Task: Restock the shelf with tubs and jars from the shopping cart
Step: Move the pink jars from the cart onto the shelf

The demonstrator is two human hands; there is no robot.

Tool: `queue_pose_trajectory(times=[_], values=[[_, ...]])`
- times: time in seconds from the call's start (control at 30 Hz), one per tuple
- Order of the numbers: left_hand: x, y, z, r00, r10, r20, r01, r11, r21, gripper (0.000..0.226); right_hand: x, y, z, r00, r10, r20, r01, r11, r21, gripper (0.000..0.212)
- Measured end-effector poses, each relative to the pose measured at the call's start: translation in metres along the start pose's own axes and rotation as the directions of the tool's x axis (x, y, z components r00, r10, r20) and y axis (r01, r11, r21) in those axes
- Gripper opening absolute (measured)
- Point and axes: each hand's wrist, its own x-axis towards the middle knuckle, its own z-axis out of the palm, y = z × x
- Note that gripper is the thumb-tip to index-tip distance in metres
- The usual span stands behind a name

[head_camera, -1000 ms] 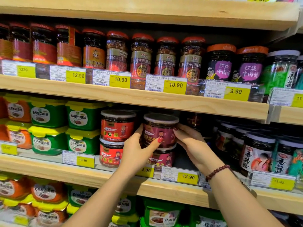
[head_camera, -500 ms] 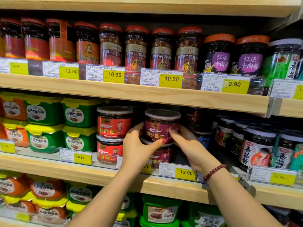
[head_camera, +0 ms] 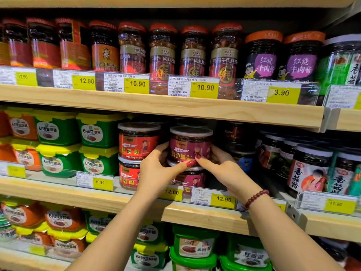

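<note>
A maroon-labelled jar [head_camera: 190,146] with a clear lid stands on top of a matching jar [head_camera: 192,179] on the middle shelf [head_camera: 205,214]. My left hand [head_camera: 158,169] grips its left side and my right hand [head_camera: 220,165] its right side, both thumbs meeting under the label. Directly left of it are two stacked red-labelled jars [head_camera: 137,142]. The shopping cart is out of view.
Green and orange tubs [head_camera: 97,130] with yellow lids fill the middle shelf's left. Dark jars [head_camera: 310,171] stand at its right. Tall red-lidded jars [head_camera: 193,51] line the upper shelf, and more tubs [head_camera: 195,245] sit below. Price tags [head_camera: 222,199] run along each shelf edge.
My hands have shifted the maroon jar slightly rightward and deeper on top of the lower jar; my thumbs have come together beneath its label.
</note>
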Motion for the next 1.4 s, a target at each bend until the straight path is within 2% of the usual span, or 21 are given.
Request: queue_pose_trajectory(times=[0.13, 0.27, 0.43, 0.6, 0.83, 1.13, 1.4], values=[[0.003, -0.003, -0.008, 0.996, -0.041, 0.084, 0.044, 0.998, -0.035, 0.074, 0.000, -0.001, 0.000, 0.997, -0.030, -0.067, 0.023, 0.994, -0.104, 0.046], [0.003, -0.006, -0.010, 0.994, -0.037, 0.105, 0.044, 0.997, -0.063, 0.078, 0.000, 0.000, -0.001, 0.998, -0.034, -0.059, 0.028, 0.996, -0.085, 0.046], [0.001, -0.007, -0.008, 0.998, -0.015, 0.061, 0.020, 0.997, -0.079, 0.075, -0.001, 0.000, -0.001, 0.997, -0.037, -0.061, 0.032, 0.995, -0.090, 0.044], [0.000, -0.007, -0.008, 0.999, 0.006, 0.048, -0.003, 0.997, -0.071, 0.074, -0.002, 0.000, 0.001, 0.997, -0.052, -0.055, 0.047, 0.996, -0.080, 0.033], [-0.002, -0.006, -0.007, 0.999, 0.036, 0.025, -0.036, 0.999, -0.028, 0.071, -0.003, -0.001, 0.001, 0.998, -0.044, -0.034, 0.040, 0.993, -0.111, 0.044], [-0.003, -0.002, -0.009, 0.999, 0.050, 0.018, -0.050, 0.999, -0.017, 0.070, -0.011, -0.009, 0.002, 0.996, -0.069, -0.052, 0.061, 0.988, -0.145, 0.041], [0.004, -0.008, -0.005, 0.999, 0.048, -0.008, -0.048, 0.998, 0.044, 0.058, -0.003, -0.001, 0.002, 0.993, -0.094, -0.076, 0.078, 0.979, -0.189, 0.043]])
